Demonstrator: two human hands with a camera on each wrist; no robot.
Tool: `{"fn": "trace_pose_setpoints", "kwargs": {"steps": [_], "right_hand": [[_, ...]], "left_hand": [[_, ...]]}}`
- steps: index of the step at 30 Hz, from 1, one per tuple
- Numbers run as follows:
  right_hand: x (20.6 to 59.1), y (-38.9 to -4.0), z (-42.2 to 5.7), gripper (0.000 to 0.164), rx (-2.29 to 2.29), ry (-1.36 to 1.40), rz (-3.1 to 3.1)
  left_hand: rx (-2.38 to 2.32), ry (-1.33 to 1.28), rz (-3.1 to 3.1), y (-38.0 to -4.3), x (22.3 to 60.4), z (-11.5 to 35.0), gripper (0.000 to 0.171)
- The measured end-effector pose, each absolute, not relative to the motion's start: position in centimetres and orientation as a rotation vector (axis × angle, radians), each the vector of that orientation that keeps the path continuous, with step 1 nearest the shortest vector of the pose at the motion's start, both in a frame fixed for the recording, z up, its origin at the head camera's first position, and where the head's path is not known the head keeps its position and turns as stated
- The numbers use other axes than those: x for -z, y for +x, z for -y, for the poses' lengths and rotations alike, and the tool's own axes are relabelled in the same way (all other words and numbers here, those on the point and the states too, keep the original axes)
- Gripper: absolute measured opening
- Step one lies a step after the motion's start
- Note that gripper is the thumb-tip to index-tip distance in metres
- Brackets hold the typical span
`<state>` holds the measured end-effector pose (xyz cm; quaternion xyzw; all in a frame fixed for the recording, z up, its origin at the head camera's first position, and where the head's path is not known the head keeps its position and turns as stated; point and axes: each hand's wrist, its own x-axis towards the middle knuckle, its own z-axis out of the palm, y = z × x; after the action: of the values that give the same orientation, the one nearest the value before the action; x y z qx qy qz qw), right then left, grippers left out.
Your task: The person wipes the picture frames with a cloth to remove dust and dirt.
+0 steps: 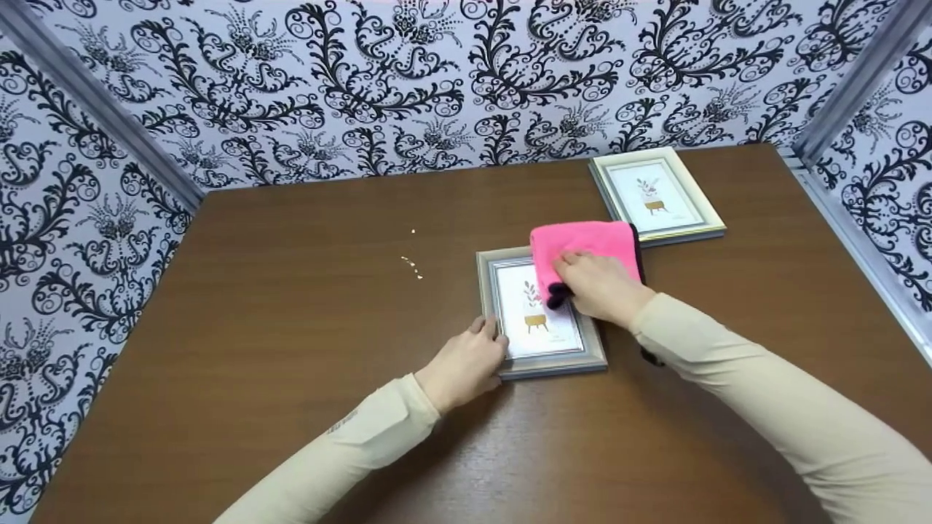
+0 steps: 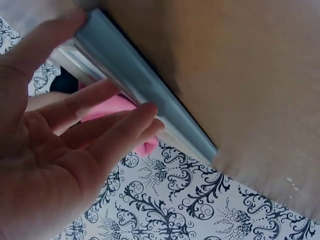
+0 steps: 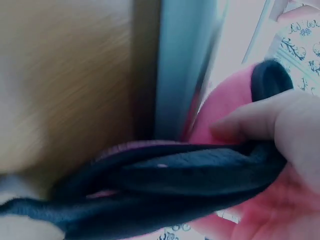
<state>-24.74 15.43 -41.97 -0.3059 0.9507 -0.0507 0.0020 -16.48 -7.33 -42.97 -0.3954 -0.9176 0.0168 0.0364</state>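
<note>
A picture frame point(image 1: 536, 367) with a potted-plant print lies flat near the middle of the table. My left hand point(image 1: 466, 364) holds it at its lower left corner; in the left wrist view the thumb point(image 2: 55, 37) is at the corner and the fingers lie along the grey side point(image 2: 145, 90). A folded pink cloth point(image 1: 582, 239) with a black edge covers the frame's upper right part. My right hand point(image 1: 601, 287) grips this cloth and presses it onto the frame. In the right wrist view, the thumb point(image 3: 250, 120) pinches the cloth's layers, and the black underside point(image 3: 175, 180) shows.
A second, similar picture frame point(image 1: 710, 218) lies at the back right, close behind the cloth. Small pale bits point(image 1: 413, 268) are scattered on the brown table point(image 1: 291, 306) left of the nearer frame. Patterned panels point(image 1: 393, 87) stand along the back and sides.
</note>
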Motion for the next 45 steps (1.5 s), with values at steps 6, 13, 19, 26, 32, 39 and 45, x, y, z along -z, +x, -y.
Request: {"fn": "trace_pose_setpoints", "kwargs": {"steps": [6,13,19,26,32,39,45], "right_hand": [[41.3,-25.5,-12.3,0.018,0.17,-0.82,-3.041],[41.0,-25.3,-9.3,0.011,0.313,-0.816,-2.946],[42.2,-24.6,-8.1,0.039,0.624,-1.121,-2.774],[42.4,-25.0,-9.1,0.058,0.441,-1.441,-2.546],[42.0,-25.9,-11.9,0.071,0.448,-1.355,-2.504],[42.5,-25.9,-15.0,0.072,0.293,-1.282,-2.658],[42.5,-23.7,-14.8,0.051,-0.001,-1.128,-2.945]], "left_hand": [[-0.057,-1.251,2.704,-16.4,43.5,7.3,0.031],[-0.075,-1.284,2.617,-16.4,43.7,7.4,0.024],[-0.104,-1.315,2.593,-16.5,43.6,7.3,0.021],[-0.14,-1.337,2.629,-16.5,43.5,7.0,0.018],[-0.1,-1.297,2.644,-16.4,43.5,6.9,0.02],[-0.106,-1.281,2.591,-16.4,43.8,7.1,0.014],[-0.136,-1.286,2.578,-16.5,44.0,6.4,0.013]]}}
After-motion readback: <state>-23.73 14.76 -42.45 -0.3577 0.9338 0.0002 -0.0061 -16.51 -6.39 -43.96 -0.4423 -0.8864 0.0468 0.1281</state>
